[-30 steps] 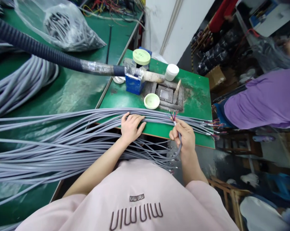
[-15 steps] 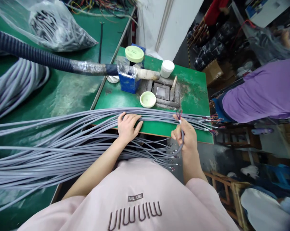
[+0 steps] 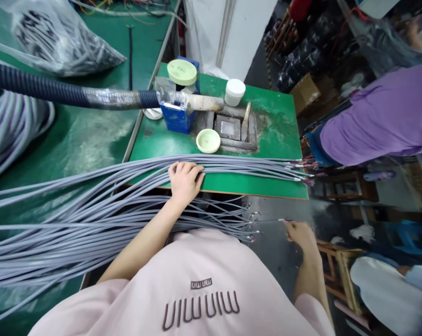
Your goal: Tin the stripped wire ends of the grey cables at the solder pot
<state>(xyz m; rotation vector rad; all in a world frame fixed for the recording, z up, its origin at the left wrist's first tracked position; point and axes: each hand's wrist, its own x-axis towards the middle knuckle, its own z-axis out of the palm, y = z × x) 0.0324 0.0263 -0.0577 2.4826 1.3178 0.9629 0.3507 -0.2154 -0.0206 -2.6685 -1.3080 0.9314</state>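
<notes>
My left hand (image 3: 185,181) lies over a bundle of grey cables (image 3: 231,161) on the green bench, its fingers curled onto them and pressing them down. At their right ends, stripped coloured wires fan out past the bench edge. Out over the floor to the right, my right hand (image 3: 302,235) is closed on the tip of a single grey cable (image 3: 275,220), which stretches back towards the lower bundle. More grey cables (image 3: 127,233) lie in that lower bundle in front of my body, their stripped ends hanging beyond the bench's near edge.
A solder pot (image 3: 228,128) is set in the bench, with a pale green dish (image 3: 208,141), white jar (image 3: 235,92) and blue box (image 3: 178,116) around it. A ribbed hose (image 3: 50,91) crosses from the left. A person in purple (image 3: 375,116) is at the right.
My right hand has moved right and down, off the bench edge, drawing the cable end out straight. My left hand stays on the upper bundle. The view has shifted slightly.
</notes>
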